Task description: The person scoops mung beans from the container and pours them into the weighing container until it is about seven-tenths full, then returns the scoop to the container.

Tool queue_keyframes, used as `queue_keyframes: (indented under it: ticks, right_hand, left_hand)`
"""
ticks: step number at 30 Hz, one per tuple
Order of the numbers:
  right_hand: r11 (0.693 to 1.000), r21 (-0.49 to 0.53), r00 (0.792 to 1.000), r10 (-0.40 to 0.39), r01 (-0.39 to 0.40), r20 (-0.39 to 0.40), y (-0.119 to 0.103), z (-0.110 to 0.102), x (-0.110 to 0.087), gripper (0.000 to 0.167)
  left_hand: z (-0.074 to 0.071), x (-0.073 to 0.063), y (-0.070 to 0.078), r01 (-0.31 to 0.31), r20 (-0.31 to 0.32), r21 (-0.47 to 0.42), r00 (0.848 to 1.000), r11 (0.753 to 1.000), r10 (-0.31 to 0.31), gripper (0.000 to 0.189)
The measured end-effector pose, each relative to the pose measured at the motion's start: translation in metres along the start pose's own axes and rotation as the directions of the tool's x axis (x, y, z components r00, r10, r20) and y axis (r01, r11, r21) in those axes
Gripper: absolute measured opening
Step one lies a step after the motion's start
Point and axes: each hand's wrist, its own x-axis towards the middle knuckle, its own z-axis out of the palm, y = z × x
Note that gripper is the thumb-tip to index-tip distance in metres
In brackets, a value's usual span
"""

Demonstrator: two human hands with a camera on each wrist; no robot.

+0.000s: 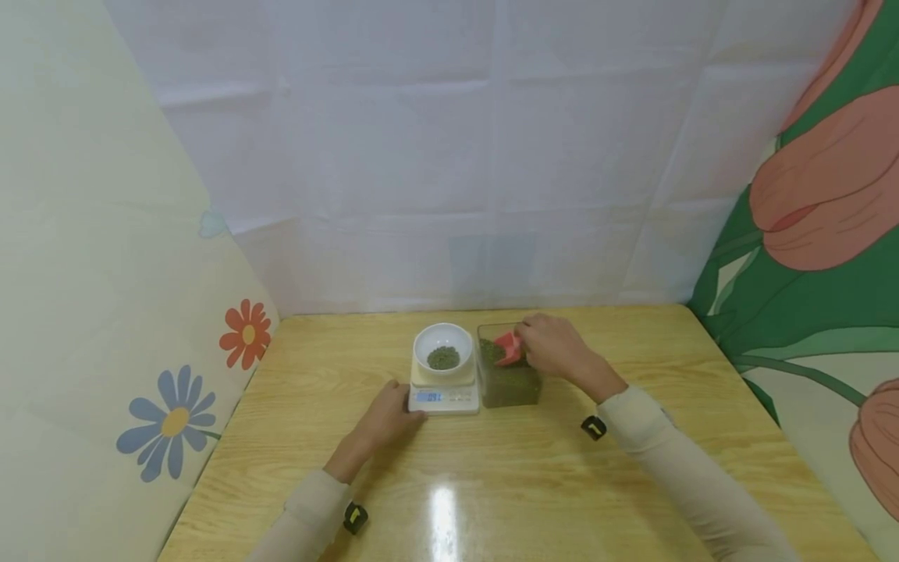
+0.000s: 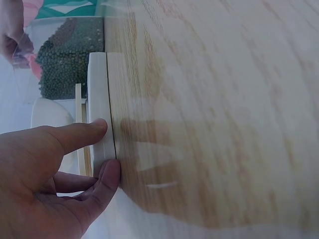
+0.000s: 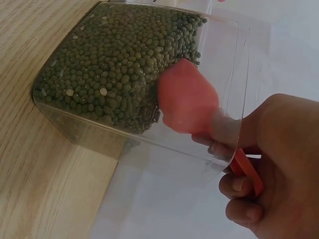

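Note:
On the table a white kitchen scale (image 1: 460,402) with a lit display carries a white bowl (image 1: 431,337), which holds a small heap of green mung beans (image 1: 444,359). My left hand (image 1: 386,414) grips the scale's front left corner, thumb on its front face and fingers round the side in the left wrist view. Just right of the scale stands a clear container (image 1: 509,396) of mung beans (image 3: 114,59). Above its opening, my right hand (image 3: 289,164) holds a red scoop (image 3: 187,97) by the handle, its tip against the beans.
The wooden table (image 1: 527,484) reaches back to a white cloth wall (image 1: 386,156). Flower-printed panels stand at the left (image 1: 70,273) and right (image 1: 829,312). Both wrists wear dark straps with small black and yellow tags.

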Motion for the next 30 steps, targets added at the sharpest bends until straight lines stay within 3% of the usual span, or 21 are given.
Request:
queue_keyframes:
  ticks: [30]
  right_hand:
    - [1.000,0.022,0.999,0.010,-0.010,0.032,-0.0073,-0.0020,0.0064,0.009]
  left_hand:
    - [-0.0006,-0.0014,-0.0008,-0.006,0.005,-0.028,1.000,1.000,0.006,0.035]
